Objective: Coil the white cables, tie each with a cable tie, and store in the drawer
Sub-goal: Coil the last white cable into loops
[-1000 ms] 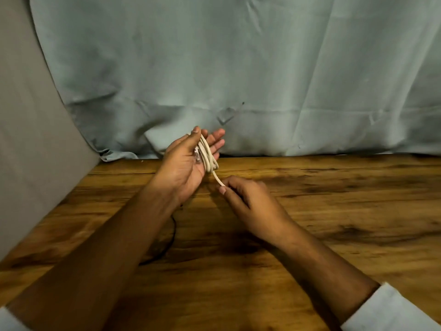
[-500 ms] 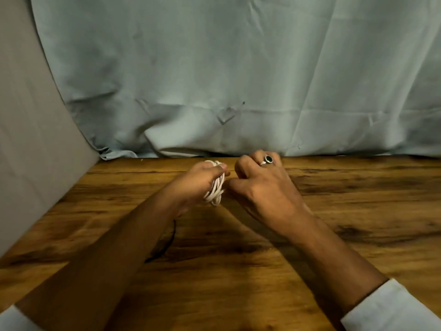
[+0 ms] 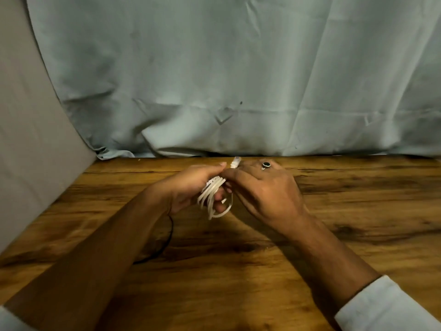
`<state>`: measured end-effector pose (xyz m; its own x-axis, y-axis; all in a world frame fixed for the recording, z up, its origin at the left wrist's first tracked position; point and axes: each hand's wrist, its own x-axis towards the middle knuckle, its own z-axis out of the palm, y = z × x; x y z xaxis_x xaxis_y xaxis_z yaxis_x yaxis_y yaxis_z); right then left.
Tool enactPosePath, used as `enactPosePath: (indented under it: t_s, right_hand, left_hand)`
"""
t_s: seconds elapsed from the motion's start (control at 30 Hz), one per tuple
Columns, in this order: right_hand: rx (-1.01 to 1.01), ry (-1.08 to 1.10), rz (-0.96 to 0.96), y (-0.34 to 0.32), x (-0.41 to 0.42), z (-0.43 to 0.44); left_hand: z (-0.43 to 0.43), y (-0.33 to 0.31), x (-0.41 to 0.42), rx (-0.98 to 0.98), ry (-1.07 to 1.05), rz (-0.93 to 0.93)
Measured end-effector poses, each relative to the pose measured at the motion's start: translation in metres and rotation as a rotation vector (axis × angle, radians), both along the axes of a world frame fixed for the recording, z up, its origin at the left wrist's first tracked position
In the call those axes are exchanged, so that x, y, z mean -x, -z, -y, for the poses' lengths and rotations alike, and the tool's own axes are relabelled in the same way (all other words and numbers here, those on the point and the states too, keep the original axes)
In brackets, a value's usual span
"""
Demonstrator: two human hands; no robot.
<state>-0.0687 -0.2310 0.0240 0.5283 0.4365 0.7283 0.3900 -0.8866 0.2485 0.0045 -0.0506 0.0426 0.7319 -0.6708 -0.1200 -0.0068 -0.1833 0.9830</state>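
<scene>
Several loops of white cable [image 3: 214,197] are bundled in my left hand [image 3: 188,187]. Its fingers curl through the coil so the turns sit stacked and cannot spring apart. The coil hangs just above the table [image 3: 358,211], between the two hands, its lowest loop sagging toward the wood.

My right hand [image 3: 265,189] is closed on the free end, pinching it where it meets the coil. The plug [image 3: 235,161] sticks up past the fingertips, toward the cloth [image 3: 214,80] at the back. I read that grip as steering the tail: holding it short lets me lay the last bit against the bundle rather than leave it dangling. A ring [image 3: 266,164] shows on that hand.

A thin black strand [image 3: 171,229] lies on the table, partly hidden under my left forearm. It may be the tie, though I cannot tell from here. If so, it is parked within easy reach for the next step.

By my judgement the coiling is nearly finished and the tying not yet begun. No drawer is in view.
</scene>
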Motion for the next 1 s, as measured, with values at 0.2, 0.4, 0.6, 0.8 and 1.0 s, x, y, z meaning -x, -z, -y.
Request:
enactPosePath:
  t_s: [0.2,0.4,0.6,0.8,1.0]
  right_hand:
    - [-0.164,-0.1,-0.215,0.007,0.0,-0.008]
    - [-0.72,-0.382,-0.504,0.015,-0.006,-0.011]
    - [-0.754,-0.349,-0.489,0.014,-0.008,-0.001]
    - [-0.863,-0.345,-0.448,0.017,-0.014,0.006]
    - [-0.652,-0.222,-0.443,0.018,-0.017,0.003]
  left_hand:
    - [-0.002,-0.006,0.001,-0.065,0.1,0.041]
    - [-0.016,-0.005,-0.006,-0.076,0.279,0.065]
    - [-0.013,0.003,-0.008,-0.063,0.352,0.157]
    - [-0.001,0.0,-0.007,-0.078,0.183,0.431]
    - [-0.004,0.001,-0.014,-0.062,0.12,0.521]
